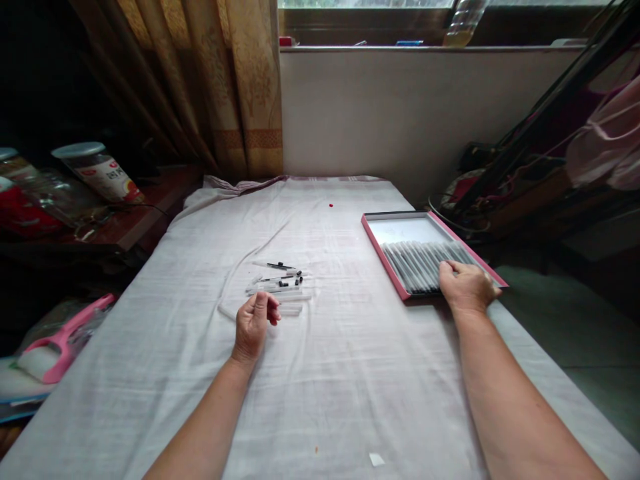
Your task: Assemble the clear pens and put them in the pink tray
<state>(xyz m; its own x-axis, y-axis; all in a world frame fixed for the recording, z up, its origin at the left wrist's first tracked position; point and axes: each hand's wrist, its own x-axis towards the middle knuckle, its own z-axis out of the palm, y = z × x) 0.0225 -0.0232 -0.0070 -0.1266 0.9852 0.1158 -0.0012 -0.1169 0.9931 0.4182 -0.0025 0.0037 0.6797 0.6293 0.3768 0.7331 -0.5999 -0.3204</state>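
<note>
My left hand (254, 327) is closed just above the cloth, thumb against curled fingers; what it holds, if anything, is hidden. Right behind it lie loose pen parts: clear pen barrels (291, 311), small black caps (299, 273) and dark thin refills (280, 266). On the right side is a shallow box (374, 247) with a pink rim and white inside. A row of clear pens with dark ends (417, 267) fills its near part. My right hand (467, 285) is curled over the box's near right corner, touching the row; anything inside its fingers is out of sight.
A white cloth (320, 387) covers the table. On it lie a tiny red piece (331, 205) and a white scrap (377, 459). Jars (107, 175) stand on a side shelf at left, above a pink-handled object (65, 340). A dark slanted frame (530, 127) rises at right.
</note>
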